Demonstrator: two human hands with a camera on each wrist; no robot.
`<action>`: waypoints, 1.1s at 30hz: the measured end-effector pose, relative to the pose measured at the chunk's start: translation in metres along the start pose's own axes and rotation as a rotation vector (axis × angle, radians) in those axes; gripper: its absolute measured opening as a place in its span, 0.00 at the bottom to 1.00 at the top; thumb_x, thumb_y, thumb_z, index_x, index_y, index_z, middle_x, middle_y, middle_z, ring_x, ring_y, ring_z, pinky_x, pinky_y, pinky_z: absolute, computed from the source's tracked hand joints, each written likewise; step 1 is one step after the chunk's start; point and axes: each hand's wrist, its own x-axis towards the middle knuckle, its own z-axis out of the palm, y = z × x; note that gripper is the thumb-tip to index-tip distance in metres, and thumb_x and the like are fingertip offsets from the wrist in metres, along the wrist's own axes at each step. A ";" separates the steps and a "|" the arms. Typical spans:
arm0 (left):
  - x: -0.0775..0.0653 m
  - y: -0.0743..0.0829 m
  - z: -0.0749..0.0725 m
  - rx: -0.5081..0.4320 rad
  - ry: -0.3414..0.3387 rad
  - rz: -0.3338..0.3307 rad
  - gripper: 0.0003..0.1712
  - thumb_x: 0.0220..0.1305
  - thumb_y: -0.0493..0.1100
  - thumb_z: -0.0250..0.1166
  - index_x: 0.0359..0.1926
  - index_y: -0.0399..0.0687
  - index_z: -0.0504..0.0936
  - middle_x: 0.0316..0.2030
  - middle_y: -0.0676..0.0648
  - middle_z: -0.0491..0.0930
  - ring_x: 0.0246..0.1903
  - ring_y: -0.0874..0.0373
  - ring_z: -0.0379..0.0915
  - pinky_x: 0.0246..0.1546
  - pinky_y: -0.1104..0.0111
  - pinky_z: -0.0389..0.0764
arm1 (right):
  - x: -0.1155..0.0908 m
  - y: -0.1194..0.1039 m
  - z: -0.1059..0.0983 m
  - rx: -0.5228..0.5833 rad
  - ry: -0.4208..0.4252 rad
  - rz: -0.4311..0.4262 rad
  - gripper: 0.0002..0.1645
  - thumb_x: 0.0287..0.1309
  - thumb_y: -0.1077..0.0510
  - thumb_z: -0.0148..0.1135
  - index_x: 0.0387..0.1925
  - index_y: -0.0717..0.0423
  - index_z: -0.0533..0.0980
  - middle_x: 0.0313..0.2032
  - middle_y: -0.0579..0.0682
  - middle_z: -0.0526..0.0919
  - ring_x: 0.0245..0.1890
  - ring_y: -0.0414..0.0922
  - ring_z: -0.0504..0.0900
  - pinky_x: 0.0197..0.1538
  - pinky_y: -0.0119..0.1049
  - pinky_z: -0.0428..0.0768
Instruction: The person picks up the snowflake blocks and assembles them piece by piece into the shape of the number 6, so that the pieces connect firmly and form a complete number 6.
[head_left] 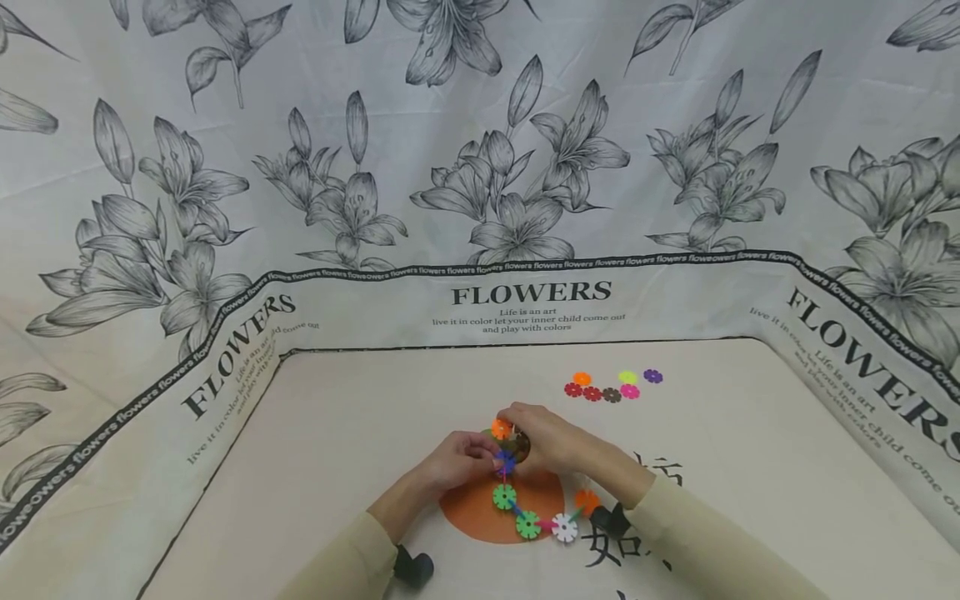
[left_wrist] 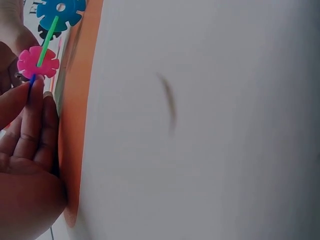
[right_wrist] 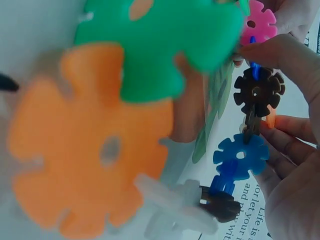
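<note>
Slotted plastic flower discs are joined edge to edge in a chain. In the head view my left hand (head_left: 461,458) pinches a blue disc (head_left: 506,463) in it. My right hand (head_left: 546,435) holds the chain just beyond, by a dark brown disc (right_wrist: 259,91) and an orange disc (head_left: 500,429). From the blue disc the chain hangs toward me through green discs (head_left: 505,497) and a white disc (head_left: 565,527) to an orange end disc (head_left: 588,502). The left wrist view shows my left thumb and fingers (left_wrist: 31,117) at a blue edge under a pink disc (left_wrist: 38,62).
Several loose discs (head_left: 592,393) in red, orange, brown, pink, yellow and purple lie on the cloth beyond my right hand. Beneath the chain is a printed orange circle (head_left: 480,517). Flower-printed fabric (head_left: 532,304) rises around the back and sides.
</note>
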 end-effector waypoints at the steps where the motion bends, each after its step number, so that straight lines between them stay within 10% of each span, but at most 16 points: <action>1: 0.000 0.000 0.000 0.000 0.000 -0.002 0.07 0.68 0.36 0.67 0.44 0.37 0.85 0.31 0.48 0.82 0.35 0.56 0.75 0.43 0.69 0.76 | 0.000 0.000 0.000 0.001 -0.003 0.000 0.42 0.47 0.56 0.82 0.64 0.57 0.74 0.48 0.45 0.78 0.50 0.44 0.75 0.54 0.43 0.82; 33: 0.000 -0.002 0.002 0.016 0.000 -0.004 0.07 0.67 0.35 0.67 0.44 0.37 0.83 0.30 0.49 0.81 0.34 0.57 0.75 0.40 0.70 0.77 | 0.001 -0.001 0.000 -0.052 0.000 0.007 0.40 0.44 0.54 0.82 0.61 0.57 0.78 0.44 0.44 0.80 0.44 0.43 0.75 0.45 0.37 0.81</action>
